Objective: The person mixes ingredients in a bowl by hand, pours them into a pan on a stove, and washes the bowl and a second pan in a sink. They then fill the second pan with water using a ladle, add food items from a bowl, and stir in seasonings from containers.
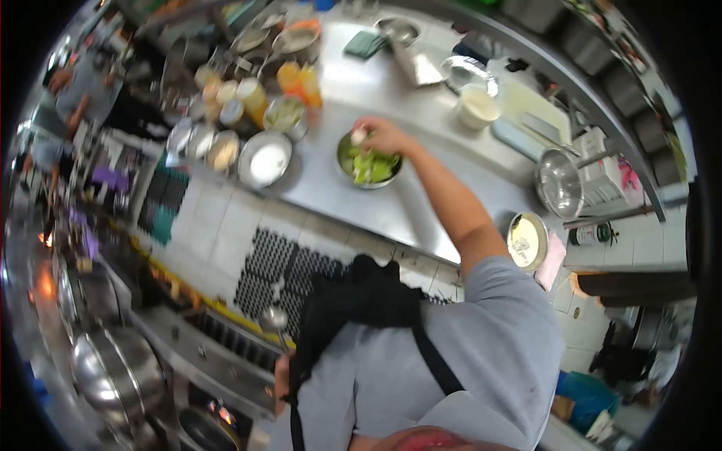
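Observation:
My right hand (385, 135) reaches out over a steel bowl (344, 149) of cut green vegetables (372, 167) on the steel counter (421, 203). Its fingers pinch a small pale piece of food (359, 136) at the bowl's far rim. My left hand (281, 382) stays low beside my black apron, gripping the handle of a metal ladle (274, 319) that points up toward the floor mats. Much of this hand is hidden by the apron.
Several steel bowls (265, 160) and seasoning tubs (252, 94) line the counter left of the vegetable bowl. A white tub (478, 107), cutting board (535, 113) and strainer (559, 183) lie to the right. Woks (116, 372) and burner flames sit lower left. Another person (79, 90) stands at top left.

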A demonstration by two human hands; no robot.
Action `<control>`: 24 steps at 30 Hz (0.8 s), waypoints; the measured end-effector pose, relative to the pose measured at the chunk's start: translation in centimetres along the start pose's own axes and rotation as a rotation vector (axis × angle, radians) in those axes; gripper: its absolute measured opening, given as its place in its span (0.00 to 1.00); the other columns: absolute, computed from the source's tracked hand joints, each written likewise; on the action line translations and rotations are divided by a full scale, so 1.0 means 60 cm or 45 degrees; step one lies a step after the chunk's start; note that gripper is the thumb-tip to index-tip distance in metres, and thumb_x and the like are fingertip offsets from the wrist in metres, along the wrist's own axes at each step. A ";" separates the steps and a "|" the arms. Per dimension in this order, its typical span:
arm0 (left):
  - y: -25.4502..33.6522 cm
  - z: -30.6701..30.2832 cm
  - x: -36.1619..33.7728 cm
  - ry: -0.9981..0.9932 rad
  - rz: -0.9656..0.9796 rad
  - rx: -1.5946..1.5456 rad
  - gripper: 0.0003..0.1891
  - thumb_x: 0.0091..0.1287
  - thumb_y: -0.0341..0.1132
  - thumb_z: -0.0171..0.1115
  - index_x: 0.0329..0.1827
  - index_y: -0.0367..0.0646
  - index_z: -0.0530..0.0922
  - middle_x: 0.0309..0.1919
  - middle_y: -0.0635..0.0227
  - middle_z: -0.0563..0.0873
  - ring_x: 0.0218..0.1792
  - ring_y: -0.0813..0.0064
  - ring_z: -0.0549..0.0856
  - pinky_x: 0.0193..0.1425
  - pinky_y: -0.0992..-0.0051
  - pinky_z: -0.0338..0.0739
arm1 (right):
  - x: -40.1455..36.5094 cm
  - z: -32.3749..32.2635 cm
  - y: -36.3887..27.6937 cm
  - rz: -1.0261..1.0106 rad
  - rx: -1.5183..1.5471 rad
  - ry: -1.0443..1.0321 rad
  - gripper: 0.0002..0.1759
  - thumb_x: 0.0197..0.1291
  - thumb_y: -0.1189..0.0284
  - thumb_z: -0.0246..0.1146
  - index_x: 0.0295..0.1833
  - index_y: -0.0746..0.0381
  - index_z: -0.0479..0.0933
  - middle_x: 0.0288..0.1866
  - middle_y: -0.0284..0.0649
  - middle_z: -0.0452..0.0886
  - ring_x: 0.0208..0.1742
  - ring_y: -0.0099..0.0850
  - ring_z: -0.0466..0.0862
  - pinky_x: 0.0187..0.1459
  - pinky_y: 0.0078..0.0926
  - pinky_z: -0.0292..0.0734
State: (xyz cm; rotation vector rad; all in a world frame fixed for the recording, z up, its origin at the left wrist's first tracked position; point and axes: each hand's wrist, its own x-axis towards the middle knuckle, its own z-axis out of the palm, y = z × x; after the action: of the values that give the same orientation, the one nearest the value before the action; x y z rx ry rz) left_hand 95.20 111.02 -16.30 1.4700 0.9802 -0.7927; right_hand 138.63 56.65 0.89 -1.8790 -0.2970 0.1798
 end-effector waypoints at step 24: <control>0.031 0.056 -0.067 0.106 -0.014 -0.055 0.16 0.71 0.41 0.57 0.24 0.48 0.72 0.14 0.75 0.72 0.14 0.77 0.72 0.21 0.75 0.69 | -0.043 0.097 -0.033 0.096 -1.478 -0.269 0.13 0.51 0.71 0.62 0.44 0.62 0.78 0.36 0.50 0.85 0.37 0.48 0.86 0.38 0.45 0.81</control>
State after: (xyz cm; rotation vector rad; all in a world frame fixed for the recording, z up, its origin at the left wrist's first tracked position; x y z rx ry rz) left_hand 95.36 107.15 -12.37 1.4710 1.0629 -0.7188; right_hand 134.37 61.78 0.80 -3.0301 -0.5460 0.2933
